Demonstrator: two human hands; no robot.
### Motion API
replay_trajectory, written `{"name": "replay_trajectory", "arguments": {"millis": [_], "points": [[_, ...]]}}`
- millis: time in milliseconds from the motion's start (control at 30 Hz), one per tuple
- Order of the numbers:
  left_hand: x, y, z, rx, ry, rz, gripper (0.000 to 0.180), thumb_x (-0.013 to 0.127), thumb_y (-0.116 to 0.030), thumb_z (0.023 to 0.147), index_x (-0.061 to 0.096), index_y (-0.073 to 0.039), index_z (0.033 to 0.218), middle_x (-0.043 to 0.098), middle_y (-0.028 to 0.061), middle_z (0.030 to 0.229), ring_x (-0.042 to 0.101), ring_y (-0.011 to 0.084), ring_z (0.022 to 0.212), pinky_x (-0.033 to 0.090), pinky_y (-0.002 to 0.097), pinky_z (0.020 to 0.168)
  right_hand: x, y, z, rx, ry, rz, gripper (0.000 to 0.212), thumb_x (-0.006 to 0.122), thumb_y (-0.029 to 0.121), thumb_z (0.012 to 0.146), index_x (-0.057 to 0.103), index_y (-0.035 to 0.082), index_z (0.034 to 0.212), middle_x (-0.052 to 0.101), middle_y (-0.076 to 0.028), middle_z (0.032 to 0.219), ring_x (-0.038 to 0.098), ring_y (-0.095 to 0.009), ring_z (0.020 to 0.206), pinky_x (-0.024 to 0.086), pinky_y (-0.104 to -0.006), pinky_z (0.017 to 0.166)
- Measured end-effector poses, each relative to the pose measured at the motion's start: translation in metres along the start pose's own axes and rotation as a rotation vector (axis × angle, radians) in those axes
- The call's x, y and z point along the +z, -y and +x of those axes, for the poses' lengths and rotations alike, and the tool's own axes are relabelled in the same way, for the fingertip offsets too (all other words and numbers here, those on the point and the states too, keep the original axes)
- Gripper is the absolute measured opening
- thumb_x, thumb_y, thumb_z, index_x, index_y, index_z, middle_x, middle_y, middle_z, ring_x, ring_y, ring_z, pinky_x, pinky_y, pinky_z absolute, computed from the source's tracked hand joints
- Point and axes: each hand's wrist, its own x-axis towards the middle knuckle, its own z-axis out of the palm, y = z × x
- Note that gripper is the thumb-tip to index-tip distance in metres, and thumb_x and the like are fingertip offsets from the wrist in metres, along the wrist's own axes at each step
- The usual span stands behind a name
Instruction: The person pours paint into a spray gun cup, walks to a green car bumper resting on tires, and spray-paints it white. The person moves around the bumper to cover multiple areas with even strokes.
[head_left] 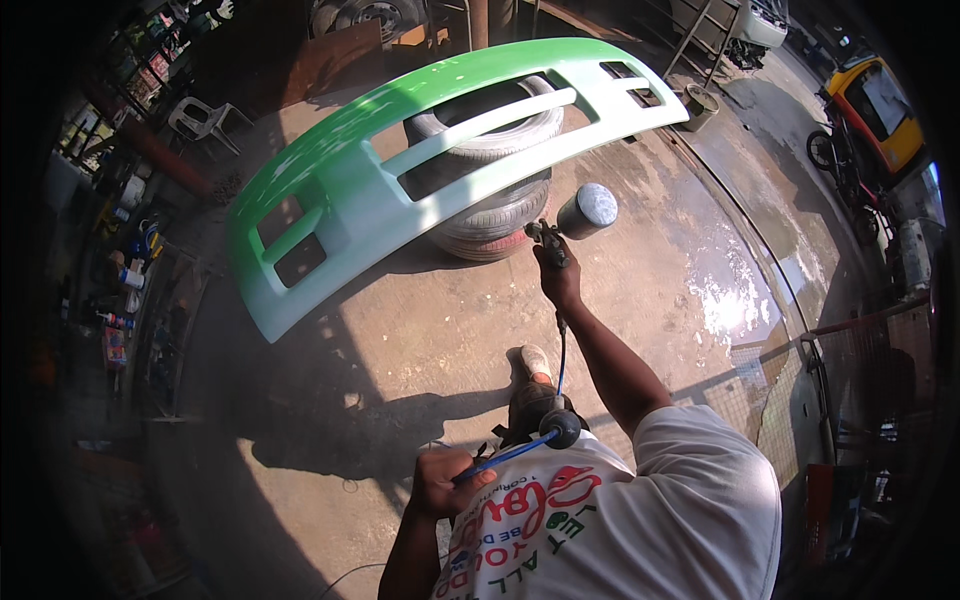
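Stretching over a stack of worn dark rubber tyres (485,225), the long curved car bumper (345,185) lies across the far side of the sunlit concrete floor (640,300), ahead of the person. Its colour runs from bright green along the far upper edge to a milky, whitish green along the near lower one, with no sharp line between the two. Blotches of sunlight dapple the green towards its left. Two squarish openings pierce the left end and two smaller ones the right, while a pale bar divides the wide central opening, through which a tyre shows. I can't make out from here where it bears on the stack. The right hand (560,275) is wrapped round the handle of a dark metal spray gun (550,242), short of the bumper's near edge; a grey cylindrical cup (590,210) with a pale, mottled end sits on the gun. Whether a finger presses the trigger, I can't tell. Near the waist, the left hand (445,480) is clenched round a thin blue hose (510,453).
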Motion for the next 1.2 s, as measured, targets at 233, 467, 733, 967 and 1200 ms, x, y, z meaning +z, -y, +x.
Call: {"name": "replay_trajectory", "arguments": {"millis": [233,467,733,967,1200], "points": [[0.068,0.011,0.129,-0.001,0.077,-0.05,0.048,0.076,-0.032,0.087,0.049,-0.004,0.058,0.042,0.0086,0.052,0.042,0.0236,0.043,0.031,0.0362,0.044,-0.118,-0.078,0.158,-0.018,-0.114,-0.099,0.031,0.069,0.022,0.095,0.065,0.006,0.121,0.072,-0.011,0.1,0.064,-0.02,0.088,0.05,-0.0345,0.08],[0.09,0.016,0.226,0.103,0.14,-0.051,0.048,0.08,-0.026,0.083,0.046,-0.004,0.058,0.042,0.0089,0.052,0.043,0.0243,0.043,0.03,0.0356,0.043,-0.225,-0.108,0.298,0.069,-0.243,-0.317,0.038,0.07,0.035,0.092,0.067,0.007,0.118,0.072,-0.021,0.104,0.069,-0.037,0.098,0.051,-0.0417,0.082],[0.041,0.02,0.257,0.186,0.102,-0.085,0.046,0.083,-0.022,0.081,0.047,-0.005,0.059,0.041,0.0081,0.053,0.041,0.0239,0.042,0.03,0.0354,0.042,-0.206,-0.072,0.351,0.165,-0.157,-0.444,0.047,0.064,0.047,0.095,0.062,0.012,0.126,0.069,-0.024,0.113,0.064,-0.045,0.107,0.049,-0.0483,0.087],[-0.076,0.064,0.206,0.244,0.008,-0.149,0.045,0.084,-0.023,0.08,0.048,-0.005,0.059,0.042,0.0065,0.053,0.042,0.0227,0.043,0.03,0.0344,0.042,-0.056,0.057,0.208,0.321,0.133,-0.169,0.033,0.059,0.043,0.1,0.055,0.01,0.099,0.05,0.002,0.067,0.044,-0.008,0.044,0.034,-0.0291,0.038],[-0.248,0.125,0.105,0.224,0.038,-0.171,0.052,0.079,-0.041,0.085,0.05,-0.007,0.058,0.049,0.005,0.053,0.049,0.0209,0.044,0.033,0.0329,0.044,0.112,0.169,0.027,0.551,0.183,-0.075,0.04,0.062,0.035,0.099,0.057,0.013,0.133,0.046,0.008,0.064,0.04,-0.002,0.047,0.032,-0.0238,0.039]]}}
